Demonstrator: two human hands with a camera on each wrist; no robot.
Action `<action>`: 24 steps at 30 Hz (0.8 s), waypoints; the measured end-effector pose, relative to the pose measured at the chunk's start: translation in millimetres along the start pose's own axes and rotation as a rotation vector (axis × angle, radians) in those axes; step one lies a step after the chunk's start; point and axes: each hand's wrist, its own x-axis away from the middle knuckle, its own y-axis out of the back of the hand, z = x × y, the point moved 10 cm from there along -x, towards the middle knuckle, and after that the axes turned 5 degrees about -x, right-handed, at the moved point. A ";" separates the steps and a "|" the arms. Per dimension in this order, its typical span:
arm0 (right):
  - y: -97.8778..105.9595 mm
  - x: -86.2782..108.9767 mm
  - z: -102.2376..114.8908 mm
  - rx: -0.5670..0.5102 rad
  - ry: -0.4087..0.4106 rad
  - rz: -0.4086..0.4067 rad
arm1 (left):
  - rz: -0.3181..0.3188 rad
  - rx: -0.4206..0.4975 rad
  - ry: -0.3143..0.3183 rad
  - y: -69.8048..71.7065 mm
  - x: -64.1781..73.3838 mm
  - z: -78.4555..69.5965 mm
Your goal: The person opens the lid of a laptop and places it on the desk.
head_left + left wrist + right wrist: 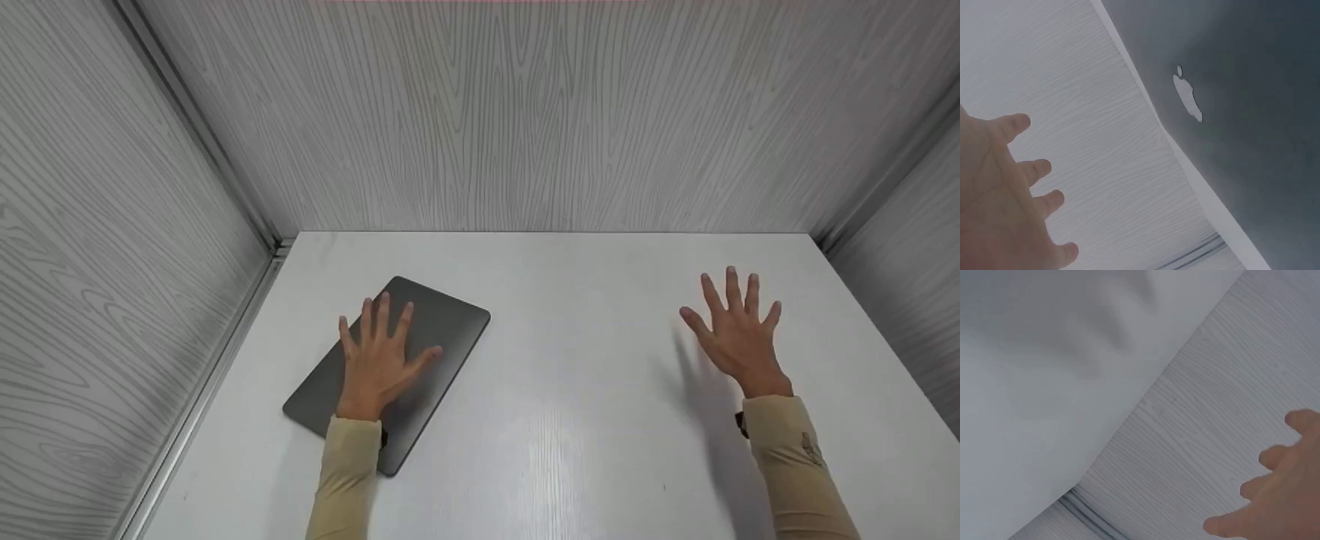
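Observation:
A closed dark grey laptop [442, 322] lies at an angle on the left part of the white table [570, 360]. In the left wrist view its lid [1247, 112] carries an apple-shaped logo [1188, 98]. My left hand [379, 367] is held above the laptop with fingers spread, apart from the lid in the left wrist view. On the right side, my right hand [739, 341] hovers over the table, fingers spread and holding nothing; its shadow falls on the tabletop. Both palms face down.
Grey wood-grain panels stand around the table: a back wall [517, 120], a left wall [97, 285] and a right wall [900, 225]. Metal rails [202, 405] run along the left side. Each forearm wears a tan sleeve [795, 465] with a dark strap at the wrist.

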 end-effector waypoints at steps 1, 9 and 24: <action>4.0 -0.9 6.6 0.007 0.055 -0.067 | -0.006 -0.012 -0.008 0.1 0.6 -1.2; 10.5 -13.9 56.6 0.053 0.383 -0.360 | -0.067 -0.093 -0.037 7.9 8.6 -5.0; -24.7 -33.6 96.3 0.026 0.448 -0.272 | -0.152 -0.041 0.008 9.6 36.0 -7.6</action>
